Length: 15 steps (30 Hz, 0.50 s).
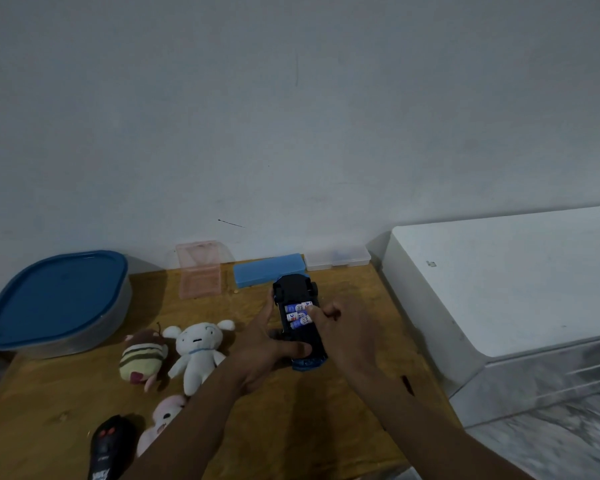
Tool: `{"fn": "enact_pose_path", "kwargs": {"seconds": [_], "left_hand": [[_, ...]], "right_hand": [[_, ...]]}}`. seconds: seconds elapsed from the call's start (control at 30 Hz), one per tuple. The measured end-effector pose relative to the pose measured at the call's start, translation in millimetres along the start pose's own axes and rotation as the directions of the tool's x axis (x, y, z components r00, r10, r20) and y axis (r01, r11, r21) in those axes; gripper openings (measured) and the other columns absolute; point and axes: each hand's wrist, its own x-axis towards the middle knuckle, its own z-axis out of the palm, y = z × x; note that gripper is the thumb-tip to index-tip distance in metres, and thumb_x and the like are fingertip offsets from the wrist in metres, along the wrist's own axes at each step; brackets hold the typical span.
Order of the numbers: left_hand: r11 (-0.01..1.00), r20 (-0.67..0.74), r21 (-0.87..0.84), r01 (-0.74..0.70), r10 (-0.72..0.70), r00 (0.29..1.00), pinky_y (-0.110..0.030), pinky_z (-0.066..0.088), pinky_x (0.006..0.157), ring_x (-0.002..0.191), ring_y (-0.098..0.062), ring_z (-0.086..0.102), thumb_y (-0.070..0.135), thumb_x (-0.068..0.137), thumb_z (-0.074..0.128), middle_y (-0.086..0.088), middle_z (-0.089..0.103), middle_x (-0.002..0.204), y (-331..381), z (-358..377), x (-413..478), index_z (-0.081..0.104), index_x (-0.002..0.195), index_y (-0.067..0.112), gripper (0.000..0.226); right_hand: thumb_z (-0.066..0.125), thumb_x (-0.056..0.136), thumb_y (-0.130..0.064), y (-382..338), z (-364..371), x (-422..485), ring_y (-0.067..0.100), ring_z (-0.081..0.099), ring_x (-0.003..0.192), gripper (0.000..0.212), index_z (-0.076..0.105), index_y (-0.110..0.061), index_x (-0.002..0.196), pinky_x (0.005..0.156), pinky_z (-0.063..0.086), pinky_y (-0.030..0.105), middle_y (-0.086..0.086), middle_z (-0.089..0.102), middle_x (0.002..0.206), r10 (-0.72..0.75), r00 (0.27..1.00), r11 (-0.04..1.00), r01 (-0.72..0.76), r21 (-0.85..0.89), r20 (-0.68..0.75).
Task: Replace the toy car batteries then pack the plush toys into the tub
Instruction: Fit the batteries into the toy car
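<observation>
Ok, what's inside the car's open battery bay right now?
The toy car is upside down in the left hand. Three batteries lie side by side in its bay. The right hand fingertip covers the top battery's end; contacts are not visible.

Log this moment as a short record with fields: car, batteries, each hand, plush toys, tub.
car: toy car upside down, battery bay open
batteries: three batteries seated side by side
left hand: left hand grips the car's side
right hand: right hand, fingertip on the top battery
plush toys: striped plush, white plush, pink plush on the table
tub: tub at left, blue lid on
</observation>
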Motion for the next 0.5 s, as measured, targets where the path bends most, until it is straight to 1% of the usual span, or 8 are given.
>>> {"fn": "enact_pose_path", "kwargs": {"seconds": [0.1, 0.17, 0.23, 0.3, 0.33, 0.4, 0.5], "left_hand": [[0.997, -0.011, 0.073, -0.015, 0.016, 1.000, -0.056, 0.054, 0.088, 0.105, -0.032, 0.067, -0.015, 0.066, 0.078, -0.013, 0.069, 0.115, 1, -6, -2, 0.013, 0.148, 0.052, 0.124], [0.994, -0.016, 0.104, -0.024, 0.025, 1.000, -0.054, 0.055, 0.087, 0.107, -0.029, 0.066, -0.015, 0.065, 0.079, -0.011, 0.068, 0.116, 3, -9, -3, 0.012, 0.149, 0.050, 0.125], [0.992, -0.006, 0.116, -0.041, 0.042, 0.999, -0.053, 0.055, 0.086, 0.108, -0.027, 0.065, -0.016, 0.065, 0.078, -0.009, 0.069, 0.116, 3, -9, -5, 0.011, 0.149, 0.048, 0.125], [0.992, 0.005, 0.116, -0.051, 0.050, 0.999, -0.051, 0.057, 0.085, 0.106, -0.025, 0.066, -0.017, 0.065, 0.077, -0.007, 0.070, 0.114, 4, -10, -7, 0.011, 0.150, 0.047, 0.125], [0.992, 0.012, 0.114, -0.055, 0.054, 0.998, -0.050, 0.057, 0.084, 0.105, -0.025, 0.067, -0.018, 0.065, 0.077, -0.007, 0.070, 0.113, 5, -10, -9, 0.011, 0.150, 0.047, 0.125], [0.989, 0.033, 0.127, -0.072, 0.068, 0.997, -0.050, 0.057, 0.085, 0.107, -0.025, 0.066, -0.017, 0.065, 0.077, -0.006, 0.068, 0.117, 6, -11, -10, 0.013, 0.149, 0.048, 0.124], [0.980, 0.061, 0.177, -0.095, 0.086, 0.994, -0.049, 0.057, 0.085, 0.110, -0.026, 0.065, -0.016, 0.066, 0.077, -0.005, 0.065, 0.121, 9, -12, -12, 0.014, 0.147, 0.050, 0.123]], "right_hand": [[0.065, 0.087, -0.042, 0, 0, -1, 0.004, 0.058, 0.062, 0.028, 0.071, -0.016, 0.079, 0.049, 0.035, 0.010, -0.002, 0.069, 0.077, -0.014, 0.996, 0.999, 0.018, -0.042, 0.089], [0.065, 0.088, -0.036, -2, -2, -1, 0.003, 0.061, 0.063, 0.023, 0.071, -0.016, 0.082, 0.051, 0.043, 0.012, -0.001, 0.071, 0.080, -0.002, 0.986, 0.999, 0.008, -0.037, 0.169], [0.067, 0.087, -0.031, -4, -4, 1, 0.004, 0.063, 0.069, 0.015, 0.071, -0.016, 0.082, 0.056, 0.047, 0.013, -0.001, 0.072, 0.086, 0.036, 0.972, 0.999, -0.038, 0.002, 0.233], [0.072, 0.083, -0.026, -6, -9, 5, 0.000, 0.060, 0.067, 0.011, 0.067, -0.020, 0.075, 0.054, 0.043, 0.011, -0.003, 0.070, 0.086, 0.087, 0.955, 0.991, -0.111, 0.070, 0.285], [0.074, 0.081, -0.025, -6, -12, 7, -0.001, 0.059, 0.066, 0.014, 0.064, -0.022, 0.071, 0.053, 0.042, 0.011, -0.006, 0.068, 0.082, 0.108, 0.947, 0.986, -0.140, 0.087, 0.303], [0.080, 0.074, -0.026, -5, -15, 11, 0.001, 0.061, 0.068, 0.021, 0.061, -0.021, 0.068, 0.057, 0.046, 0.015, -0.008, 0.066, 0.077, 0.145, 0.938, 0.979, -0.183, 0.094, 0.314], [0.085, 0.068, -0.026, -3, -17, 11, 0.010, 0.066, 0.071, 0.027, 0.060, -0.015, 0.071, 0.062, 0.053, 0.023, -0.002, 0.068, 0.076, 0.188, 0.933, 0.968, -0.229, 0.101, 0.308]]}}
